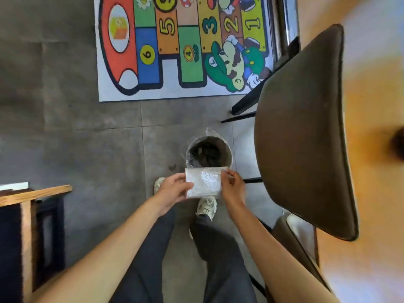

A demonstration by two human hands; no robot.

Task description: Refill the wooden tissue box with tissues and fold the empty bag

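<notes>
Both hands, left hand [172, 190] and right hand [232, 186], pinch opposite edges of the folded plastic bag [204, 182]: judged light, limp, slippery, so grip edges firmly.

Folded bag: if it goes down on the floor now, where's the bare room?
Both hands, left hand and right hand, hold the folded bag above the bin. Widest bare floor: left of the bin, between the play mat and the wooden table. Crowded to the right: chair and its legs.
</notes>
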